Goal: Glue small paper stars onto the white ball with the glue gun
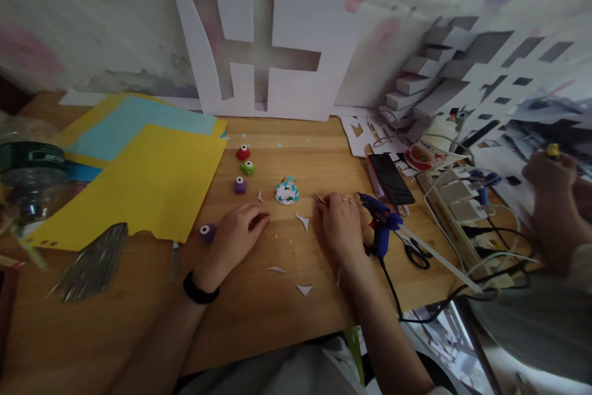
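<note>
My right hand (341,228) rests on the table, its fingers closed around metal tweezers (318,199) that point left. Thumb and fingertips of my left hand (237,230) are pinched together just above the wood; whatever they may hold is too small to make out. Between and beyond the hands stands a small white paper dome (287,191) dotted with blue and gold stars. Craft punches lie to its left: a red one (243,152), a green one (248,167) and purple ones (239,185). Tiny yellow bits (276,236) and white paper scraps (303,222) are scattered between my hands.
A blue glue gun (381,228) with its cord and black-handled scissors (416,253) lie right of my right hand. Yellow sheets (152,182) cover the left side. A phone (391,178), a power strip (451,228) and another person's hand (550,176) are farther right.
</note>
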Tool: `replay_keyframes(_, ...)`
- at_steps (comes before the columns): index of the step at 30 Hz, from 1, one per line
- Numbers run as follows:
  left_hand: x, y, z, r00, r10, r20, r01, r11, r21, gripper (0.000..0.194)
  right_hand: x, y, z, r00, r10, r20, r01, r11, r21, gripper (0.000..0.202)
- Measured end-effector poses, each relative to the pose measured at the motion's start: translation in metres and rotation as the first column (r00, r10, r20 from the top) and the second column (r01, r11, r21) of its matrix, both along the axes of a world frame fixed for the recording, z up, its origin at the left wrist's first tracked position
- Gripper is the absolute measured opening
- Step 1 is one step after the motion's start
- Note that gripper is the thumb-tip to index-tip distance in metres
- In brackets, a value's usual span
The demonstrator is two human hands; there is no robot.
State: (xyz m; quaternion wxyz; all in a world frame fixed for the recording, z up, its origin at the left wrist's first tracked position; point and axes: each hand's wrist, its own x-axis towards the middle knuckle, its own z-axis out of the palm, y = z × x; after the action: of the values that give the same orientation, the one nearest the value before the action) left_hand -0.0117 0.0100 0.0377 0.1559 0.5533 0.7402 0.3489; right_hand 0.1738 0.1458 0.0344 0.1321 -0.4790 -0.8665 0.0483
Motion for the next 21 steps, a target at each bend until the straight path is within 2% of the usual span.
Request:
replay_keyframes(4,0.001,0.003,0.000,1.000,0.022,0.004,-0.022,0.999,-0.025,0.010,0.006,-0.004,0.008,0.998,0.048,-0.028,-0.048,0.999,0.023,0.017)
replay_keyframes(9,0.001,0.005,0.003,1.000,-0.018,-0.012,0.017,0.997,-0.076,0.010,0.014,-0.028,0.029,0.944,0.086,-0.318,-0.104,0.994,-0.041,0.020)
replay_keyframes(12,0.001,0.005,0.005,0.997,-0.058,-0.042,0.053,0.992,-0.114,0.011,0.016,-0.034,0.035,0.916,0.064,-0.397,-0.099,0.993,-0.067,0.018)
replay_keyframes(15,0.001,0.005,0.005,0.997,-0.056,-0.045,0.049,0.989,-0.140,0.012,0.016,-0.029,0.041,0.897,0.059,-0.439,-0.101,0.992,-0.073,0.017)
replay_keyframes(17,0.001,0.005,0.004,1.000,-0.026,-0.003,0.025,0.991,-0.129,0.012,0.017,-0.026,0.049,0.852,0.032,-0.522,-0.111,0.987,-0.120,0.016)
replay_keyframes(20,-0.002,0.005,0.002,0.993,0.022,0.112,-0.014,0.997,-0.074,0.011,0.019,-0.027,0.066,0.707,-0.039,-0.706,-0.173,0.959,-0.226,0.016)
replay_keyframes(21,-0.003,0.006,0.001,0.984,0.044,0.171,-0.034,0.998,-0.061,0.010,0.019,-0.029,0.070,0.687,-0.048,-0.725,-0.187,0.952,-0.240,0.016)
